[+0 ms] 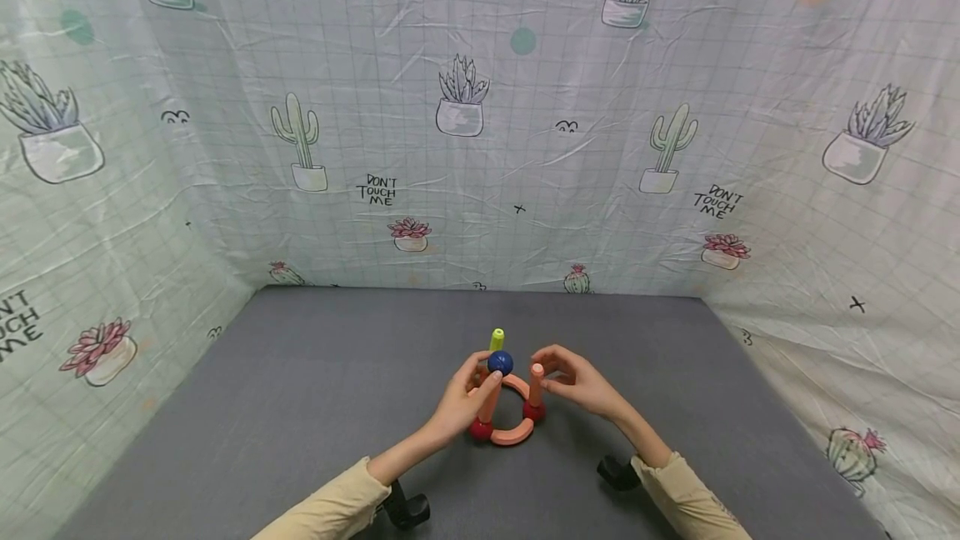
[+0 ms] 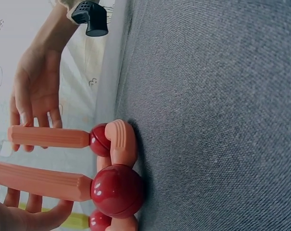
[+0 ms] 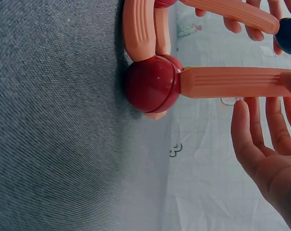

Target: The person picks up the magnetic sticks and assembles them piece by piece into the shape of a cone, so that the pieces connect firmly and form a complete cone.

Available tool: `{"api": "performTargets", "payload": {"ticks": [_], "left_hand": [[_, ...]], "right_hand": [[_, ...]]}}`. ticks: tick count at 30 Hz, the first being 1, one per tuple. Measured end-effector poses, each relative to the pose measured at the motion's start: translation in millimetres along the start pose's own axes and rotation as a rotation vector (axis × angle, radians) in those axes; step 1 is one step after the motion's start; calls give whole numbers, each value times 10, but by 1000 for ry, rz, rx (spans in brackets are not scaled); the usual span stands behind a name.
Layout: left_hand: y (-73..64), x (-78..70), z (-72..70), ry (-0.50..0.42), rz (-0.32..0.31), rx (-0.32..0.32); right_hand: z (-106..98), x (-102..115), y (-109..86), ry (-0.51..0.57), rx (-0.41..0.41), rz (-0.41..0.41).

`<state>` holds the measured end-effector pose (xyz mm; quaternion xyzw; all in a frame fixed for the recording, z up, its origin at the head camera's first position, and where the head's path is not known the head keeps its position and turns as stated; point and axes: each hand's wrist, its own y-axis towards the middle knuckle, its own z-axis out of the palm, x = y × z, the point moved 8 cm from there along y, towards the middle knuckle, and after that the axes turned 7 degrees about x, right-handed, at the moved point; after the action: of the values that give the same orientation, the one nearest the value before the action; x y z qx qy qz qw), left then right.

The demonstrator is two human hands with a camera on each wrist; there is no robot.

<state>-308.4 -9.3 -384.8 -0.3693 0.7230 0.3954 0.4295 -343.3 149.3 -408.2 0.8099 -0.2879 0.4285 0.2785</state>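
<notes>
My left hand [image 1: 454, 402] grips a blue ball [image 1: 500, 363] on top of an upright orange rod [image 2: 44, 181], its fingers alongside the rod. With thumb and fingers, my right hand [image 1: 583, 383] holds the upper end of a second upright orange rod [image 1: 536, 386]. Each of these rods rises from a red ball, the near-left one [image 1: 481, 430] and the right one [image 1: 533, 412]. Curved orange pieces [image 1: 513, 433] join the red balls into a ring lying on the table. Behind the left fingers stands a yellow-green rod [image 1: 497, 340] on another red ball [image 2: 100, 220].
The ring stands on a grey cloth-covered table [image 1: 337, 373]. A pale curtain [image 1: 525, 165] printed with cacti surrounds the back and sides. Black wrist-worn devices hang below the sleeves, one by the left forearm [image 1: 406, 511] and one by the right [image 1: 618, 473].
</notes>
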Motion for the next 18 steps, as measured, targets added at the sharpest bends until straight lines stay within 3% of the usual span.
{"api": "performTargets", "payload": {"ticks": [5, 12, 18], "left_hand": [[8, 0, -21, -7, 8, -10], [14, 6, -29, -27, 6, -8], [34, -22, -43, -35, 34, -21]], "right_hand": [[38, -39, 23, 42, 17, -2], [82, -60, 80, -19, 7, 34], [134, 136, 115, -49, 8, 43]]}}
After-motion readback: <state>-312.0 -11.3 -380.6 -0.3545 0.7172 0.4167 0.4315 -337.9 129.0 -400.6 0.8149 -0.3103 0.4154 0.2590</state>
